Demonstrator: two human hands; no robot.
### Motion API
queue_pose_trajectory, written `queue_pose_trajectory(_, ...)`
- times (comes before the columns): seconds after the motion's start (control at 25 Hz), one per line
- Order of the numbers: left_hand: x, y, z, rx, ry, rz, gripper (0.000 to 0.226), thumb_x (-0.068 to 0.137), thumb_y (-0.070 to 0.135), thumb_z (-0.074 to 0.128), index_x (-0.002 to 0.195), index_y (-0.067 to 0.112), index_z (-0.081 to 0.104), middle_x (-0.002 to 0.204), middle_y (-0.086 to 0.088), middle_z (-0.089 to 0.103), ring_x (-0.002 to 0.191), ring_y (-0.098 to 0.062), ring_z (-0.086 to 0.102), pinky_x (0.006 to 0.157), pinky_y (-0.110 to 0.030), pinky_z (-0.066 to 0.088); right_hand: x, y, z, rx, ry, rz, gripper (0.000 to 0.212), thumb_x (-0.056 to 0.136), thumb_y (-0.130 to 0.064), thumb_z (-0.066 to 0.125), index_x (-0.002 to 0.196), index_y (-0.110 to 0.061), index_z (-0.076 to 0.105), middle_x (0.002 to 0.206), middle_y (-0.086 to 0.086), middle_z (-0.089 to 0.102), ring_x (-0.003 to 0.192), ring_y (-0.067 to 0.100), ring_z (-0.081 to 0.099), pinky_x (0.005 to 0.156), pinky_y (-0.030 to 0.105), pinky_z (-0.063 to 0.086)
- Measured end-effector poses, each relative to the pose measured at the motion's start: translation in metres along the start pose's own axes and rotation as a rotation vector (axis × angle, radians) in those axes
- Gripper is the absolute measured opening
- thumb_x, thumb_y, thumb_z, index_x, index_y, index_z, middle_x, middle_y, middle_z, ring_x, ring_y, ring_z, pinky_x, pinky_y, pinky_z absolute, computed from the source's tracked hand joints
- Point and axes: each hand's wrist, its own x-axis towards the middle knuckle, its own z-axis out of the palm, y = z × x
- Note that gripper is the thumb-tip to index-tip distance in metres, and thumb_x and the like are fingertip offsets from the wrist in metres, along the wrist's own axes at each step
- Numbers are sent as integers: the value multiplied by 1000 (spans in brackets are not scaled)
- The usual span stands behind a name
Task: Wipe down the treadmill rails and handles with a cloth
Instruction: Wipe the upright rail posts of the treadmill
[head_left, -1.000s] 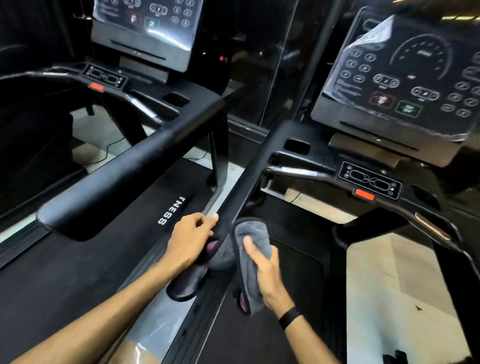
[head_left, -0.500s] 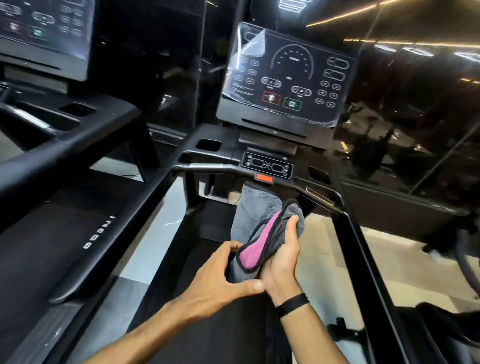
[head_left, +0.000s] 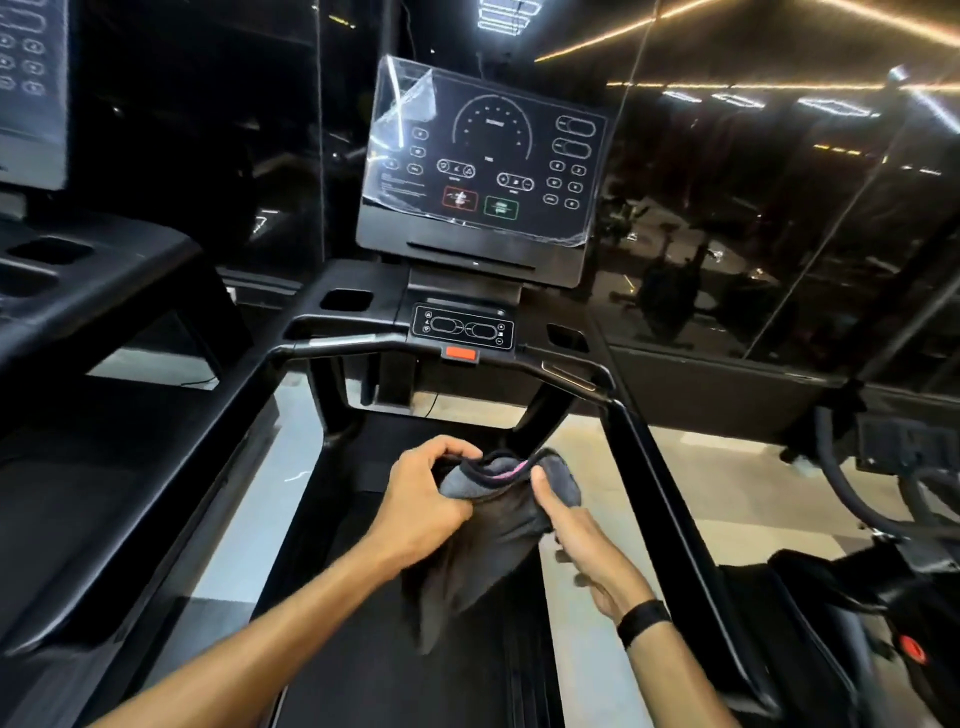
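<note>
A grey cloth (head_left: 478, 540) with a pink inner side hangs between my two hands above the treadmill belt (head_left: 395, 670). My left hand (head_left: 426, 499) grips its upper left edge with curled fingers. My right hand (head_left: 576, 545) holds the right side, thumb pressed on the fabric. The black left rail (head_left: 171, 525) and right rail (head_left: 670, 525) run toward me on either side. The front handle bar (head_left: 363, 345) crosses below the console (head_left: 483, 171), well ahead of both hands.
A second treadmill (head_left: 93, 291) stands close on the left. A red stop button (head_left: 460, 354) sits mid-bar. Another machine with cables (head_left: 883, 519) is at the right. Dark glass walls lie behind the console.
My view swung right from the left rail to face the console. Both hands left the rail and came to the middle, and the bunched cloth now hangs open between them.
</note>
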Motion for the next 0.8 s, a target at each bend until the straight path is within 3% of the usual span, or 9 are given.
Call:
queue_pose_trajectory(0.08,13,8,-8,102,-105,9,48,59,-3,68,100,22,69,96,11,70,92,-2,66,83,-24,55,-6,-4,-6,-214,62,-121,91,80,-70,67,151,-24,34,151,-11,42,131,8,48,99,19,40)
queue_pose_trajectory(0.16,24,17,-17,160,-216,35,51,56,8,66,104,23,67,100,11,69,98,-5,66,89,-26,54,-13,-21,3,-258,-6,-418,90,82,-39,80,149,-35,20,145,-29,34,127,-19,38,98,4,32)
queue_pose_trajectory(0.2,28,21,-22,165,-265,50,53,53,11,64,105,21,67,102,10,69,100,-6,66,91,-27,54,-10,-26,10,-302,-74,-536,89,81,-29,83,149,-37,25,144,-31,37,126,-23,36,100,3,31)
queue_pose_trajectory(0.28,34,29,-40,120,-357,66,55,51,7,64,105,15,69,102,5,72,100,-7,67,92,-28,54,-1,-31,29,-348,-37,-733,76,79,-20,84,144,-31,48,141,-19,54,129,-8,48,107,18,40)
queue_pose_trajectory(0.36,38,33,-65,53,-417,37,58,52,-7,68,108,11,69,105,-2,73,100,-12,68,89,-27,55,3,-35,47,-288,132,-887,48,77,-16,85,121,-22,67,122,-11,67,116,7,62,97,32,52)
queue_pose_trajectory(0.44,42,32,-91,-36,-464,-29,69,56,-20,70,117,13,67,112,-6,71,102,-19,66,86,-30,57,2,-35,60,-277,254,-1016,26,75,-12,86,96,-15,71,108,-5,68,106,13,65,87,34,55)
queue_pose_trajectory(0.6,43,20,-122,-300,-560,-176,74,69,-30,63,130,12,59,120,-14,69,84,-25,63,77,-34,57,1,-38,73,-283,255,-1026,22,73,-8,86,80,-9,66,104,2,62,101,12,62,85,19,48)
queue_pose_trajectory(0.8,37,9,-107,-368,-435,-176,66,68,-27,70,122,9,60,107,-22,71,74,-23,68,76,-36,59,-14,-40,78,-319,21,-947,21,75,-13,83,79,-6,64,125,2,62,120,13,59,97,19,43)
